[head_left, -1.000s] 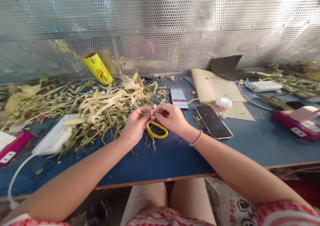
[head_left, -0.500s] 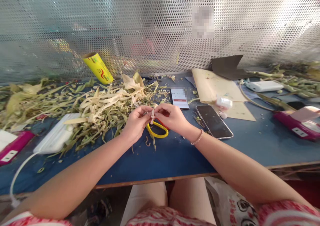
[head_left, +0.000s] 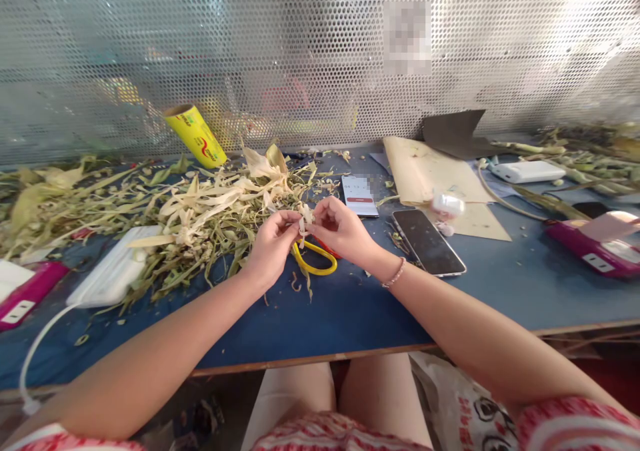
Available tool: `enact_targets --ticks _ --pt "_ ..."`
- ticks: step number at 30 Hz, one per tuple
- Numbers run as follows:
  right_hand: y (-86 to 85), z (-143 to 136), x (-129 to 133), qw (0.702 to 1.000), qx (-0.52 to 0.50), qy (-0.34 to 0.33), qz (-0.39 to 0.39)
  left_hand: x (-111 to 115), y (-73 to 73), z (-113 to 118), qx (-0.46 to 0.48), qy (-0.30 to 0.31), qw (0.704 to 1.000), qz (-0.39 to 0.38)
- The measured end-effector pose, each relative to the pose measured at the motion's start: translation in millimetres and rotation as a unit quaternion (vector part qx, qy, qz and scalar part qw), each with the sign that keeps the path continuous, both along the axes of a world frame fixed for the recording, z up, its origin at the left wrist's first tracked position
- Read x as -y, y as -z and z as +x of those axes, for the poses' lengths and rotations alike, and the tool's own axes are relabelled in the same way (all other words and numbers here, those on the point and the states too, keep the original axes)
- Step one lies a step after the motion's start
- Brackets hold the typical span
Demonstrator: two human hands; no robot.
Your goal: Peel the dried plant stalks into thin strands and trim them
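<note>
Between my fingertips is a small, pale dried flower-like piece (head_left: 305, 219), partly hidden by the fingers. My left hand (head_left: 273, 244) pinches it from the left. From the other side my right hand (head_left: 340, 228) has thumb and forefinger closed at its edge. Just below both hands lie scissors with a yellow handle (head_left: 316, 264); their other end is covered by my right hand. A heap of dried leaves and stalks (head_left: 215, 204) spreads out beside my left hand.
Behind the blue table (head_left: 320, 324) stands a perforated metal panel (head_left: 320, 51). A yellow tube (head_left: 197, 138) leans at the back. Two phones, a dark-screened one (head_left: 429, 243) and a lit one (head_left: 360, 196), lie to the right, near brown paper (head_left: 425, 171). A white power bank (head_left: 113, 268) lies left.
The pale piece looks more spread out between my fingertips. My right hand has risen slightly and its fingers have opened up a little; the left hand has barely moved.
</note>
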State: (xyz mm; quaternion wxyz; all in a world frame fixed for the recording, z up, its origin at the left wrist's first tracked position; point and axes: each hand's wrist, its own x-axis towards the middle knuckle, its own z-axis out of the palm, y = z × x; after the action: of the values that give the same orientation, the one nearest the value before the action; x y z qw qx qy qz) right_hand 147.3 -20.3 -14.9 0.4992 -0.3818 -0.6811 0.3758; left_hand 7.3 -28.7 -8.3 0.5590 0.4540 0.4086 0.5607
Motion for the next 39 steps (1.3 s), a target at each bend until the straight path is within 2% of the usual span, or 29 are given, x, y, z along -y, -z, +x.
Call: enact_targets --ticks 4,7,13,17,24,28,33,39 --pt "-0.6 -3.0 0.1 0.997 -0.048 0.043 -0.039 -1.1 6.5 -3.2 -0.068 -0.006 0.996 0.054" --pt "-2.2 -4.3 2.3 0.996 -0.023 0.050 -0.067 -1.1 8.7 -4.9 -0.136 -0.016 0.987 0.088" --pt "1.8 -5.1 5.4 0.998 0.037 0.049 0.008 1.3 4.0 -3.8 -0.210 -0.032 0.971 0.110" --pt "7.0 -5.9 3.5 0.996 0.064 0.067 0.016 2.7 1.9 -3.0 -0.228 -0.031 0.967 0.110" --pt "6.0 -5.9 0.0 0.990 0.076 0.114 0.030 1.1 7.3 -3.5 -0.178 -0.014 0.979 0.096" --pt "2.7 -4.5 1.9 0.992 0.062 0.106 0.001 -1.2 11.2 -4.5 -0.119 -0.018 0.990 0.071" --pt "-1.2 -1.9 4.1 0.995 0.035 0.091 -0.035 -0.5 5.0 -3.7 -0.029 -0.037 0.999 0.020" --pt "0.9 -2.0 2.7 0.995 0.032 0.094 -0.020 -0.2 -1.8 -0.3 0.069 -0.030 0.996 -0.038"
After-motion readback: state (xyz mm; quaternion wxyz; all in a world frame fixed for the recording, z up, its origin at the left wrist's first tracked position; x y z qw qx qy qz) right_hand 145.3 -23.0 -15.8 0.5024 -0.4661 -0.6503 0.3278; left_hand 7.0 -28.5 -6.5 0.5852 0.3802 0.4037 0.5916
